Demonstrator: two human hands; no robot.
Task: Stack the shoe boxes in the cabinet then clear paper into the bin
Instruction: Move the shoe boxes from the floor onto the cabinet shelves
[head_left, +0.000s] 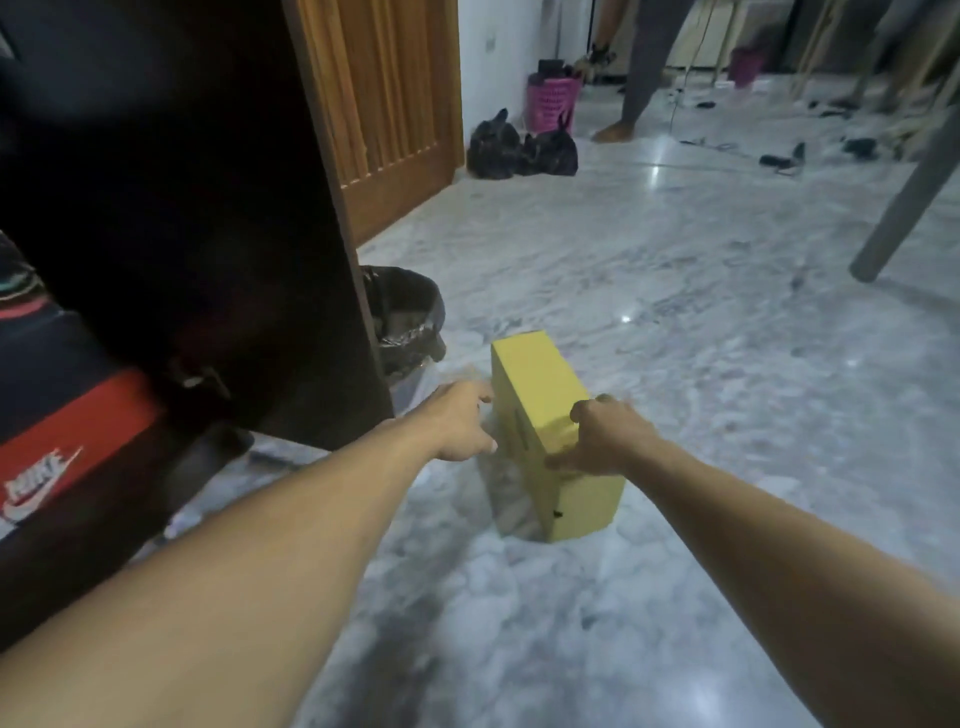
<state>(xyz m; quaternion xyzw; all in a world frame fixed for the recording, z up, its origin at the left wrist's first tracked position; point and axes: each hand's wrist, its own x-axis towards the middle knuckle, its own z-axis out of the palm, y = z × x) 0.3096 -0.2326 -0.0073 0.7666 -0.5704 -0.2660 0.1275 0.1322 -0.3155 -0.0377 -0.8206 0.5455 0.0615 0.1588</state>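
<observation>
Marble floor (675, 322), grey-white and glossy, fills most of the view; no desk in sight. Dark wooden cabinet (218, 218) stands open on the left, its door edge running down toward the floor. Inside it, low at the left margin, a red shoe box (62, 457) with white lettering already sits in place.

Black-lined bin (405, 317) stands on the floor just beside the cabinet's door edge, behind and to the left of the yellow box.

Yellow shoe box (545, 415) stands on edge on the floor, straight ahead of the person, to the right of the cabinet opening. Long axis runs away from the camera, slightly angled — near end lower right, far end toward the bin.

Hands: right hand (602, 436) rests over the box's upper near edge, fingers curled onto the top and thumb against the side face, so it grips the box. Left hand (462, 421) is at the box's left face, fingers extended and relaxed; contact is likely but blur prevents certainty, and it holds nothing.

Judgement — the right hand has the hold, the left is nearer the cabinet. The lift must carry the box leftward and turn it flat to stack with the red box. No loose paper is clearly visible.
</observation>
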